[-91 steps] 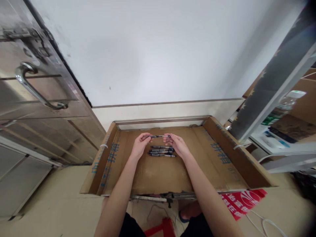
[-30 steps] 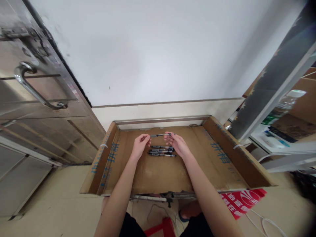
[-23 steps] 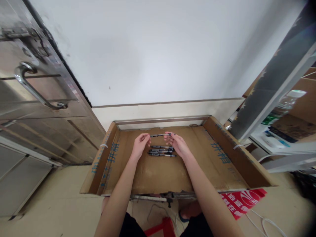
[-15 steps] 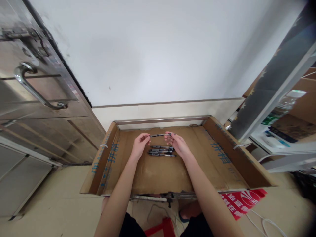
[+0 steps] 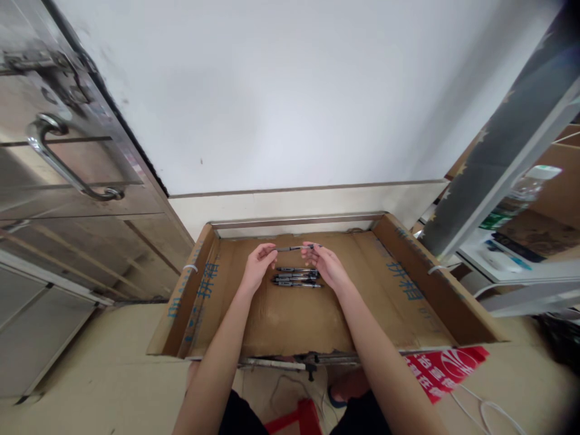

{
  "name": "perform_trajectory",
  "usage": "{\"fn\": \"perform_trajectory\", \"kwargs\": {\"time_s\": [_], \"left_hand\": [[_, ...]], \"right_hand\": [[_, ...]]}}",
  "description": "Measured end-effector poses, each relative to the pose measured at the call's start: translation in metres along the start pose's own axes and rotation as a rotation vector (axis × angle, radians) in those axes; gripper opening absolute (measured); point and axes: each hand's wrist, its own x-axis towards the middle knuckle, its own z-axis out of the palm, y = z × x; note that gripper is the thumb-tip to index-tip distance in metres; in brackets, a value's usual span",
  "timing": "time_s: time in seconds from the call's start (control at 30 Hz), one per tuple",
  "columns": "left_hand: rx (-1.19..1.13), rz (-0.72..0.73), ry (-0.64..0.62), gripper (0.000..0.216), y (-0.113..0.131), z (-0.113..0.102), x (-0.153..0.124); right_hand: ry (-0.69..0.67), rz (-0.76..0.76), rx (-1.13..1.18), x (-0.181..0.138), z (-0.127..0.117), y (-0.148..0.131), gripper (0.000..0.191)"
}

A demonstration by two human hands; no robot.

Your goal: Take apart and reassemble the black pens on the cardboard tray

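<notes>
Both my hands are raised over the middle of a flattened cardboard box (image 5: 290,320) with raised side flaps. My left hand (image 5: 258,264) pinches the left end of a thin dark pen (image 5: 293,248). My right hand (image 5: 324,263) pinches the pen's right end. The pen lies level between the two hands, just above the cardboard. Below it, between my wrists, several dark pens (image 5: 296,277) lie side by side on the cardboard.
A metal door with a curved handle (image 5: 63,163) stands at the left. A white wall rises behind the box. At the right is a shelf with a plastic bottle (image 5: 521,193) and papers. A red printed sheet (image 5: 446,368) and a white cable (image 5: 489,411) lie on the floor.
My left hand let go of the pen's left end about a second ago and has closed on it again. The right hand and the pens on the cardboard have stayed put.
</notes>
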Motion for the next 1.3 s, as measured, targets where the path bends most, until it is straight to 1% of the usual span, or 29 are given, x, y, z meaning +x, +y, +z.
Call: {"fn": "perform_trajectory", "kwargs": {"time_s": [0.07, 0.13, 0.27, 0.33, 0.4, 0.5, 0.57, 0.63, 0.7, 0.87, 1.0, 1.07, 1.17, 1.3], "left_hand": [[0.013, -0.040, 0.026, 0.032, -0.0004, 0.0003, 0.0001], [0.051, -0.041, 0.035, 0.032, -0.0006, 0.0000, 0.0003], [0.062, 0.072, 0.010, 0.027, 0.0005, -0.0005, 0.0003], [0.036, 0.091, 0.009, 0.029, 0.0007, -0.0005, 0.0005], [0.034, 0.059, 0.028, 0.030, 0.0002, -0.0006, 0.0007], [0.096, -0.002, 0.043, 0.031, -0.0005, -0.0008, 0.0008], [0.118, 0.006, 0.023, 0.030, 0.0001, -0.0007, 0.0006], [0.097, 0.041, 0.000, 0.027, 0.0011, -0.0003, 0.0004], [0.071, 0.060, -0.002, 0.030, 0.0017, 0.0003, 0.0005], [0.138, 0.009, 0.040, 0.030, 0.0002, -0.0005, 0.0008], [0.154, 0.040, 0.005, 0.029, -0.0008, -0.0020, 0.0005], [0.141, 0.053, 0.009, 0.031, -0.0013, -0.0020, 0.0008], [0.150, 0.030, 0.024, 0.031, -0.0024, -0.0019, 0.0015], [0.179, 0.022, 0.006, 0.030, -0.0039, -0.0028, 0.0021]], "right_hand": [[-0.004, -0.001, -0.002, 0.0000, -0.0001, 0.0003, 0.033], [-0.005, -0.003, -0.005, 0.0000, -0.0001, 0.0004, 0.033], [-0.010, -0.010, -0.003, 0.0001, -0.0004, 0.0002, 0.031], [-0.015, -0.014, 0.004, 0.0002, -0.0007, 0.0004, 0.031], [-0.019, -0.016, 0.009, 0.0003, -0.0009, 0.0007, 0.031], [-0.021, -0.019, 0.011, 0.0005, -0.0010, 0.0011, 0.031], [-0.021, -0.017, 0.016, 0.0006, -0.0009, 0.0010, 0.031], [-0.023, -0.015, 0.024, 0.0005, -0.0006, 0.0007, 0.030], [-0.024, -0.013, 0.027, 0.0005, -0.0003, 0.0005, 0.030], [-0.021, -0.013, 0.026, 0.0010, -0.0007, 0.0008, 0.030], [-0.016, -0.016, 0.027, 0.0008, -0.0015, 0.0010, 0.031], [-0.014, -0.021, 0.026, 0.0004, -0.0013, 0.0009, 0.031], [-0.011, -0.017, 0.009, 0.0002, -0.0004, 0.0006, 0.031], [0.001, -0.004, -0.006, 0.0009, 0.0002, 0.0005, 0.031]]}}
